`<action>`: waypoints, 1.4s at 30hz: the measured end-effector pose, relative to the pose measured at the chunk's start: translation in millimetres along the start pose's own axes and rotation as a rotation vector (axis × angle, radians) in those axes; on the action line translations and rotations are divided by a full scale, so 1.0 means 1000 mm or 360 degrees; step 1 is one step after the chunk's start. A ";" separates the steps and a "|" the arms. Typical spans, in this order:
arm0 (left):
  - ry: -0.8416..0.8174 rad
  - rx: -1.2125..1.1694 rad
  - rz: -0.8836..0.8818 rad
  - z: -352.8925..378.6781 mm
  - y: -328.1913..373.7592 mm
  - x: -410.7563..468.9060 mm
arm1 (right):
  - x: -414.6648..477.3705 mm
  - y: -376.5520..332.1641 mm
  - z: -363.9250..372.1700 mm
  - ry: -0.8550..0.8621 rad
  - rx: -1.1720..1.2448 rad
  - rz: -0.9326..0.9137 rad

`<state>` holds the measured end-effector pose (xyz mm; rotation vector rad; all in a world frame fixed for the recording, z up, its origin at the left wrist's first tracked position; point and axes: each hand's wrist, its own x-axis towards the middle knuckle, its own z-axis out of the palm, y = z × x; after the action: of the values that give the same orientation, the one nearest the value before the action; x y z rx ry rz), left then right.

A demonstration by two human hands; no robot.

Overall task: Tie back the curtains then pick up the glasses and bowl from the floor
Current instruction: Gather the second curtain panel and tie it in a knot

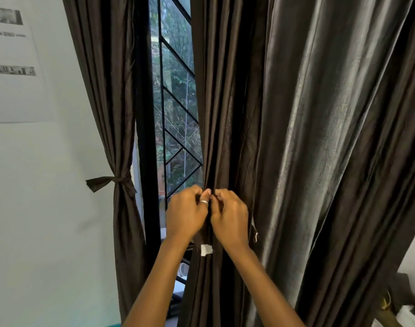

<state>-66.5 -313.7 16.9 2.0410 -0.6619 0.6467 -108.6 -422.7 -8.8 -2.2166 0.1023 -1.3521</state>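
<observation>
A dark brown curtain (112, 114) hangs at the left of the window, gathered at waist height by a knotted tie-back (112, 181). A second, wider dark curtain (319, 138) covers the right side. My left hand (186, 212) and my right hand (230, 217) sit close together on the inner edge of this right curtain, fingers curled and pinching its bunched fabric. A small white label (206, 250) hangs on the cloth just below my wrists. No glasses or bowl are in view.
A black-framed window with a diagonal metal grille (178, 119) shows trees outside. A printed sheet of paper (15, 62) is stuck on the pale wall at the left. Some indistinct objects sit at the lower right corner (400, 310).
</observation>
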 end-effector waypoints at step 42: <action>-0.0150 0.0250 -0.0142 -0.025 -0.001 0.018 | 0.033 0.039 -0.043 0.0419 0.0153 0.0754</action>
<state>-57.8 -295.9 40.3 2.2444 -0.5861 0.5687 -120.6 -484.8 14.5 -1.7736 0.6037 -1.3304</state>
